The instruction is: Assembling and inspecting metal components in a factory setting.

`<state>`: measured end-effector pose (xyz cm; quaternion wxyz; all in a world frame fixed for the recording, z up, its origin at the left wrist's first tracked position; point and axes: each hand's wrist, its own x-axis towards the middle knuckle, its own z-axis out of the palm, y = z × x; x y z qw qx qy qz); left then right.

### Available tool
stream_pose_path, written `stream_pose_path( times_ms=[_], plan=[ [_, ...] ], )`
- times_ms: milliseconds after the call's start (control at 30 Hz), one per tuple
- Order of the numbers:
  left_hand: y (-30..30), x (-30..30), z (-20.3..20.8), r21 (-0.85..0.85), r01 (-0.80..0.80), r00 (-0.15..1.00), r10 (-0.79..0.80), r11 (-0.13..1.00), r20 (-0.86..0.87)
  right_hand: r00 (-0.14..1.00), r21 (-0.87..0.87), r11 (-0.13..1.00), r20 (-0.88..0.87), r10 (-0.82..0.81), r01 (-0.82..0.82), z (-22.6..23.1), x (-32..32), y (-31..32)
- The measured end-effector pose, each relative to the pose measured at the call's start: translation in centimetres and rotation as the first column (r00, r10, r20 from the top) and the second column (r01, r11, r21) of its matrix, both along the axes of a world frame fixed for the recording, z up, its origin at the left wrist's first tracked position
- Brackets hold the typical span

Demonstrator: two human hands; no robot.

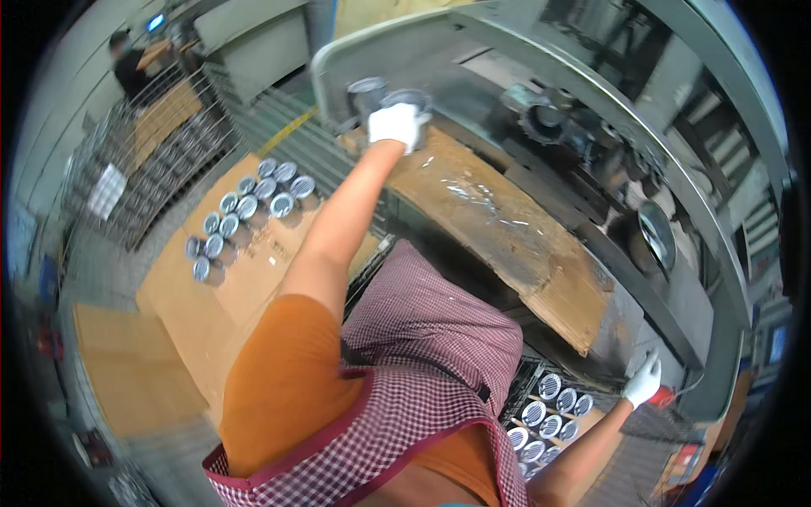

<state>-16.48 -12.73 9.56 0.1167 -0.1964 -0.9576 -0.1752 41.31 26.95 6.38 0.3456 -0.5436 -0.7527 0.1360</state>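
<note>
My left hand [394, 126], in a white glove, reaches far out to the back end of the machine bed. Its fingers close on the rim of a grey metal cylinder [409, 99], partly hidden by the glove. Beside that, to the left, stands a second grey metal cylinder [367, 89]. At the lower right, my gloved right hand [644, 382] is open with its fingers stretched out by the machine's near corner. Next to its wrist is a red knob-like part [663, 395]; whether they touch, I cannot tell.
Worn cardboard [498, 228] with metal shavings covers the machine's front ledge. Dark tooling [545, 122] sits behind a rail. Several metal cylinders [247, 207] stand on cardboard at left, more [550, 426] in a crate at lower right. A wire cage [182, 144] and another person [133, 72] are farther off.
</note>
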Motion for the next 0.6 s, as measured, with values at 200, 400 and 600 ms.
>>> stream_pose_path(
  times_ms=[200, 400, 600],
  plan=[
    [3.8, 8.7, 0.2, 0.076, 0.343, 0.938, -0.336, 0.936, -0.086, 0.998, -0.058, 0.998, 0.066, 0.001, 0.003, 0.6, 0.7, 0.1],
    [8.4, 16.9, -0.7, 0.151, 0.527, 0.847, -0.504, 0.836, -0.166, 0.994, 0.005, 1.000, 0.110, 0.018, -0.019, 1.3, 0.1, -0.5],
    [6.9, 17.5, 0.1, 0.558, 0.501, 0.864, -0.418, 0.662, -0.280, 0.991, -0.026, 0.998, 0.130, -0.045, 0.049, 1.3, 0.2, -0.5]
  ],
)
